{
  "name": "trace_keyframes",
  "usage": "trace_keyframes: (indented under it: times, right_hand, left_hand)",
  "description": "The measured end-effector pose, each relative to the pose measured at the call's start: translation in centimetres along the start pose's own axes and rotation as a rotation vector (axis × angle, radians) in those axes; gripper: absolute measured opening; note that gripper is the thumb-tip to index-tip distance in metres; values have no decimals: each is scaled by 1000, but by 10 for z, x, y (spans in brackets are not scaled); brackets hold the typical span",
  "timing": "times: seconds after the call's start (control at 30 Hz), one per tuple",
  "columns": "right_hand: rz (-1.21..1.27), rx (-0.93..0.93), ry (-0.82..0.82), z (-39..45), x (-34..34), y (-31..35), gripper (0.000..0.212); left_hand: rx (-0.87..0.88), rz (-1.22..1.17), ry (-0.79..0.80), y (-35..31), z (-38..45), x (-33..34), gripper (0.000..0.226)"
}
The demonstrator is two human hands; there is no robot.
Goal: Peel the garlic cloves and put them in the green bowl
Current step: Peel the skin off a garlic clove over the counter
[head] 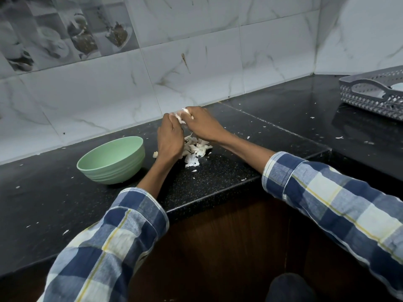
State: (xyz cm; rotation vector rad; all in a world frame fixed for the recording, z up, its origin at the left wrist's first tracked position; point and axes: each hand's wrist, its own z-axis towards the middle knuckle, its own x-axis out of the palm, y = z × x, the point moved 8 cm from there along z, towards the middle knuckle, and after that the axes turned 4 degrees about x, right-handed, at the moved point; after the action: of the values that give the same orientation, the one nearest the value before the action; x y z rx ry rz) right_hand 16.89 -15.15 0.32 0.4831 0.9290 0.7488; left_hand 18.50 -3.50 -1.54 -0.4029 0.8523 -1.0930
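Both hands meet above the black counter near the tiled wall. A white garlic clove [180, 117] with loose skin is pinched between my left hand [170, 138] and my right hand [201, 124]; fingers hide most of it. Below the hands lies a pile of white garlic skins [195, 150], with one small pale piece [155, 154] to the left of my left wrist. The green bowl [113, 160] stands on the counter to the left of my left hand; its visible inside holds nothing.
A grey perforated plastic tray [375, 94] sits at the far right of the black counter [218, 175]. Small white skin flakes are scattered over the counter. The counter's front edge and a dark wooden cabinet [218, 247] lie below my arms.
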Motion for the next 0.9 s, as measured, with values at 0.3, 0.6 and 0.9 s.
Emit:
trace_keyframes:
  times: [0.3,0.6,0.9]
  right_hand:
    - [-176,112,231,1,15,-21,53]
    - [-190,113,154,9,3,-24,53]
    - [11,70,262,0,20,-10,31]
  left_hand:
    - [-66,16,-69,8,2,-11,40]
    - [-77,60,-11,13,2,-6,39]
    - [-124,-111,17,18,3,4,17]
